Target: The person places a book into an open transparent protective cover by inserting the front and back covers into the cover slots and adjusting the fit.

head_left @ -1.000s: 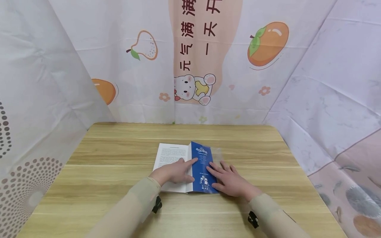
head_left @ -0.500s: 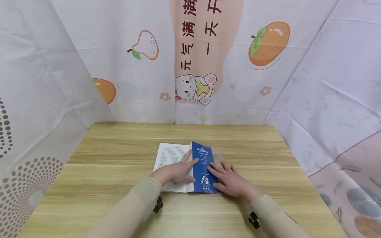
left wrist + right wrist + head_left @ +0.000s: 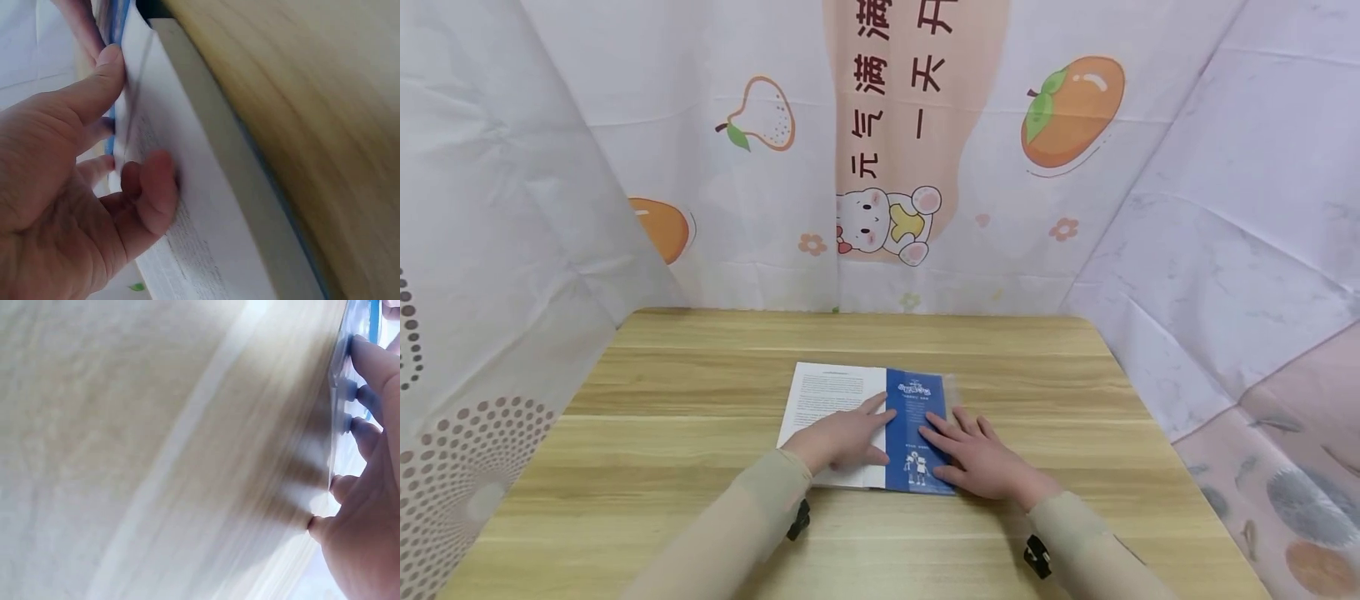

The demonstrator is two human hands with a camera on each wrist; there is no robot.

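Observation:
An open book [image 3: 829, 392] lies on the wooden table, its printed page on the left. Along the page's right side lies a blue flap [image 3: 898, 450] with white print and two small figures. My left hand [image 3: 838, 437] rests on the page, thumb and foremost fingertips pressing at the blue flap's inner edge; in the left wrist view its other fingers bend against the page [image 3: 187, 131]. My right hand [image 3: 988, 462] lies spread over the flap's right side, fingertips pressing on it. A clear plastic strip [image 3: 952, 389] sticks out past the flap.
The wooden table [image 3: 700, 367] extends all round the book. Behind it hangs a white curtain [image 3: 977, 275] with fruit prints, and more cloth hangs at both sides. Each wrist carries a black strap piece.
The blue flap, earlier raised at its crease, now lies flatter and looks wider. My left forefinger has stretched out to the crease; the right hand stays nearly in place.

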